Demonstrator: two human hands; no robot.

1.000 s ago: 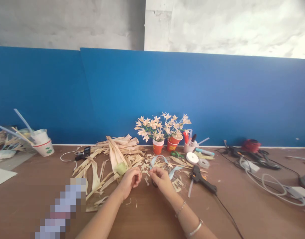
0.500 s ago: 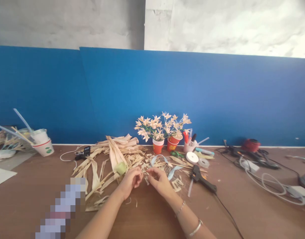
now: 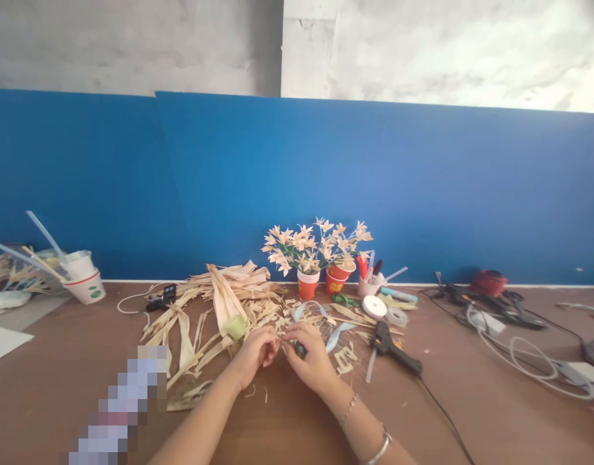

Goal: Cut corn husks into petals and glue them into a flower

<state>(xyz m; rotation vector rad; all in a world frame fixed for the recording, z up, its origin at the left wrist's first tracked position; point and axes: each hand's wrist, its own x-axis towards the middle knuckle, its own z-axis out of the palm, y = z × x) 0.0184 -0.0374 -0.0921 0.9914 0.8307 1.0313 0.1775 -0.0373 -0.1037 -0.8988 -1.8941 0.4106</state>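
Note:
My left hand (image 3: 255, 354) has its fingers curled in a pinch, with the fingertips close to those of my right hand. What lies between them is too small to make out. My right hand (image 3: 310, 358) is closed, and a small dark object (image 3: 300, 349) shows under its curled fingers; its kind is hidden. Dried corn husks (image 3: 226, 300) lie heaped behind and left of my left hand, with a pale green roll (image 3: 235, 327) on them. Husk scraps (image 3: 345, 358) and a light blue ribbon (image 3: 339, 336) are just right of my right hand.
A black glue gun (image 3: 396, 349) with its cord lies to the right. Behind stand red paper cups (image 3: 307, 287) of husk flowers (image 3: 301, 242) and a white tape roll (image 3: 375, 306). Cables (image 3: 514, 361) cover the far right. A white cup (image 3: 88, 289) stands left, and a blue partition (image 3: 374, 168) closes the back.
My right hand's fingers have closed in towards my left fingertips, and a dark object now shows in that hand. My left hand has barely moved.

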